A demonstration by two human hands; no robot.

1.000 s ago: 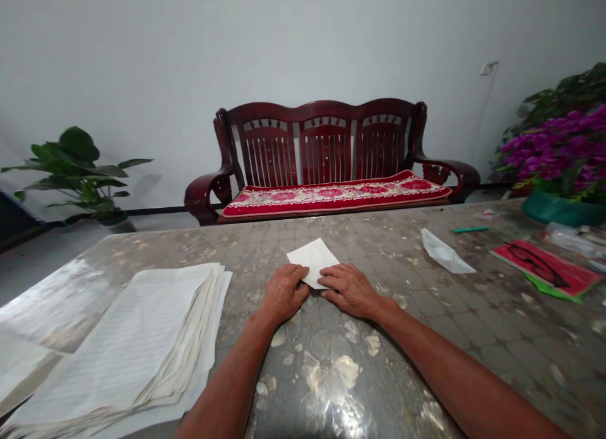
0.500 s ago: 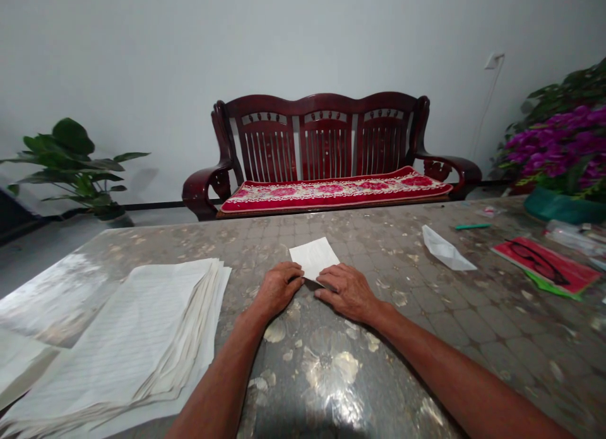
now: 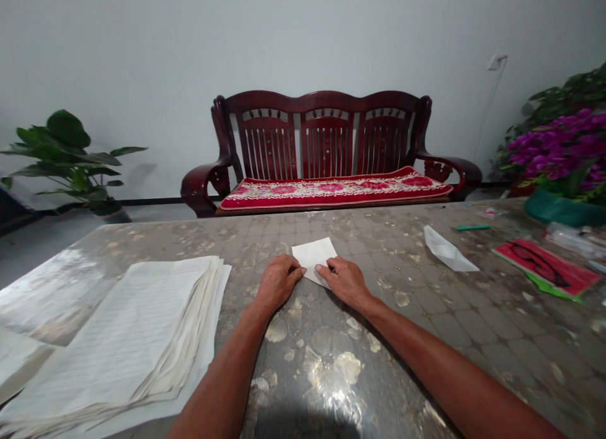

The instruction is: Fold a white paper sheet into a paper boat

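A small folded sheet of white paper is between my two hands, near the middle of the table. My left hand pinches its left edge between thumb and fingers. On the right side, my right hand grips the paper, its thumb lying on top of the near part and its fingers bent around the edge. The fingers hide part of both side edges. To the right lies a folded white paper boat, apart from my hands.
A stack of lined paper covers the left of the patterned table. At the right are a green pen, glasses on a red booklet, and purple flowers in a teal pot. A wooden bench stands beyond.
My right thumb has moved from the paper's near edge to on top of it. The near edge, slightly raised before, now looks flatter. My left hand has shifted only a little.
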